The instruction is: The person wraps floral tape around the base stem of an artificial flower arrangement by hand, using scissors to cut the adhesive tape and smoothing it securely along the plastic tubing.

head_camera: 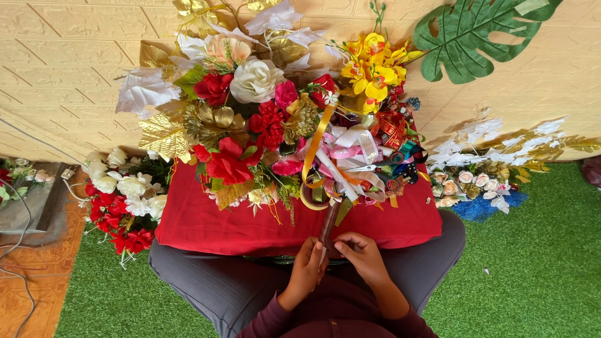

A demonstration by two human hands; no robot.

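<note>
Person: sitting cross-legged on green artificial turf [538, 263], facing a cream brick-pattern wall [56, 81]
Left hand [307, 270]: curling its fingers loosely around the lower end of a brown stem [328, 226], thumb side pressing against it
Right hand [362, 253]: pinching the same stem from the other side, fingertips closing on it just beside the left hand; both hands are touching each other
Stem position: standing nearly upright over the lap, rising from the hands to the front edge of the red cloth [250, 228]
Red cloth: lying across the knees and carrying the pile of materials
Artificial flowers [250, 106]: lying heaped on the cloth, with red, white, pink and gold blooms and gold leaves [164, 134]
Yellow orchid spray [372, 66]: leaning at the upper right of the heap
Ribbons [350, 156]: lying tangled to the right of the flowers, in pink, white, orange and red
Tape roll [311, 195]: resting at the foot of the ribbons, just above the stem
Left bouquet [125, 200]: lying on the turf, red and white
Right bouquet [476, 178]: lying on the turf, pale roses over blue
Green leaf [476, 37]: hanging on the wall
</note>
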